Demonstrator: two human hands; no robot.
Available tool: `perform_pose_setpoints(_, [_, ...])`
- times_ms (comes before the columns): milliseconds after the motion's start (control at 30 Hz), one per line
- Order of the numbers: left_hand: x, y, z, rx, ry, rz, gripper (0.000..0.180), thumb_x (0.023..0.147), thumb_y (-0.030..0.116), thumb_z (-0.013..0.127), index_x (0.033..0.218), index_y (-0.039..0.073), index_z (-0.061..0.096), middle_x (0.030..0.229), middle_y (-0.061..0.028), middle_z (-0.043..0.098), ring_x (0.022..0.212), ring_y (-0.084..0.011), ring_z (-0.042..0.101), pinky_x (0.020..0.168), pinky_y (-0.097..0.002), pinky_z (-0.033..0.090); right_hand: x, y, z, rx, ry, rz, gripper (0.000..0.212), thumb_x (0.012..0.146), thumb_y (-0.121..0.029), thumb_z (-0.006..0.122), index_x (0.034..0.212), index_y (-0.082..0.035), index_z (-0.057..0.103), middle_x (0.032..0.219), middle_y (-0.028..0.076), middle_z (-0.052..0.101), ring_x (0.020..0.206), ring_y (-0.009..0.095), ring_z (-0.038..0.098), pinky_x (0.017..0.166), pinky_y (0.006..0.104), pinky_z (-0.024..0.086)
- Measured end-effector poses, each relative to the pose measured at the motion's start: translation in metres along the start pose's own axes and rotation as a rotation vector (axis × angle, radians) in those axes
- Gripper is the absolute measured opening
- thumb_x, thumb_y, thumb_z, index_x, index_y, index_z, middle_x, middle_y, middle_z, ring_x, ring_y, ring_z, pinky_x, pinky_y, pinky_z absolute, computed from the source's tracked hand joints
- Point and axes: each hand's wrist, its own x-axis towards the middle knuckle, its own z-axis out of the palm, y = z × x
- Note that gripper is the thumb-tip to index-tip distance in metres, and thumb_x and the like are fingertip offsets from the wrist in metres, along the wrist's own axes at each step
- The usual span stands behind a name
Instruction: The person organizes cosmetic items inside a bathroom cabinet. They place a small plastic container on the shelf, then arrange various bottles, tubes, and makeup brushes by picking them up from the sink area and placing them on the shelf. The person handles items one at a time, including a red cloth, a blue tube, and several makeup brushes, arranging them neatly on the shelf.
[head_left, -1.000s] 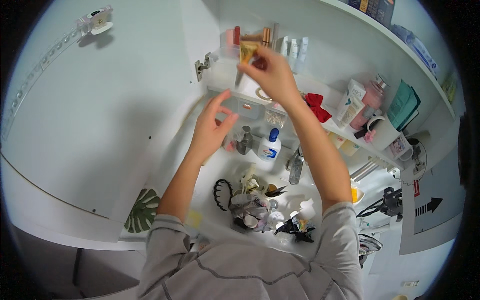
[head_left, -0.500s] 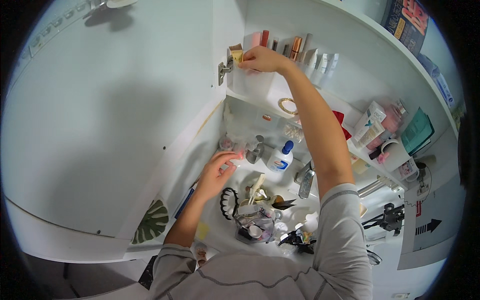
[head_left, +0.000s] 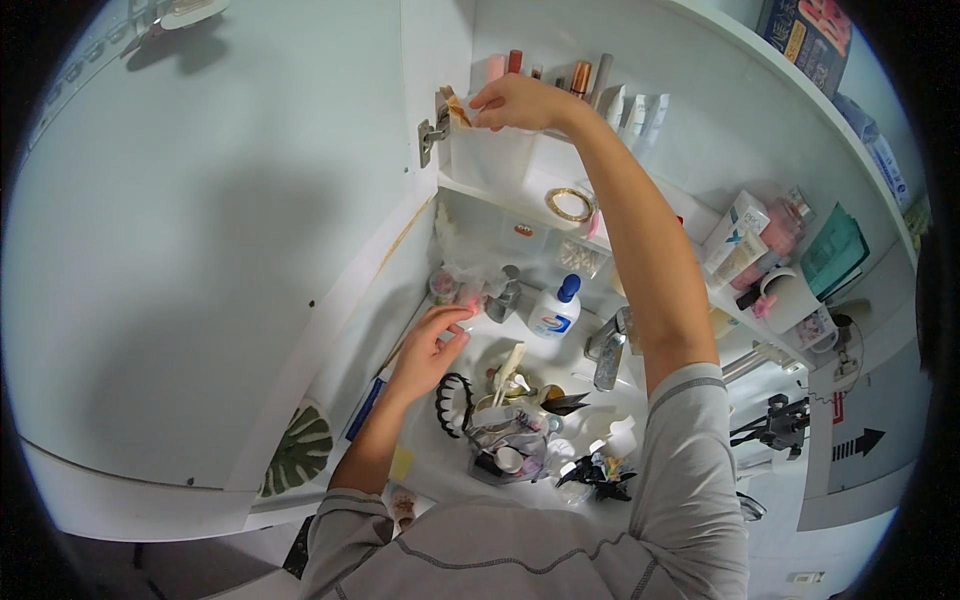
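My right hand (head_left: 522,103) is raised over the translucent bin (head_left: 487,158) at the left end of the upper shelf. Its thumb and forefinger are apart, beside a gold-brown tube (head_left: 457,108) that leans in the bin's left corner. Lipsticks and slim tubes, among them a copper-coloured tube (head_left: 581,78), stand in a row behind the hand and to its right. Lower down, my left hand (head_left: 428,352) hovers above the counter, loosely bent with fingers apart and nothing in it. Its fingertips are near a pink item (head_left: 470,297) in clear plastic.
A white cabinet door (head_left: 220,260) hangs open at left. Below the shelf stand a white pump bottle (head_left: 553,310) with a blue top and a metal faucet (head_left: 607,350). A black hair claw (head_left: 453,405) and a clear pouch (head_left: 510,440) lie on the counter. A gold bangle (head_left: 569,205) rests on the shelf.
The gold-brown tube, earlier upright in my right fingers, now sits lower and tilted in the bin, and those fingers have parted from it. My left hand has barely moved.
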Motion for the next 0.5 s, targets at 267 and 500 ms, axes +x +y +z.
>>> perform_pose_setpoints(267, [0.000,-0.002,0.003,0.043,-0.024,0.003,0.027,0.083,0.006,0.055,0.110,0.007,0.057,0.113,-0.0030,0.053,0.087,-0.0087,0.053,0.066,-0.0201,0.042,-0.005,-0.005,0.013,-0.341,0.067,0.048,0.037,0.073,-0.042,0.063,0.085,-0.007,0.066,0.085,0.011,0.065,0.079,0.025,0.061,0.071,0.0350,0.047])
perform_pose_setpoints(500, [-0.005,-0.008,0.005,0.043,-0.037,-0.020,0.028,0.083,0.005,0.055,0.111,0.007,0.057,0.113,-0.0040,0.052,0.088,-0.0090,0.054,0.066,-0.0209,0.044,0.007,-0.009,0.006,-0.241,0.093,0.161,0.042,0.073,-0.045,0.060,0.075,-0.003,0.063,0.071,0.011,0.061,0.064,0.022,0.058,0.059,0.0351,0.046])
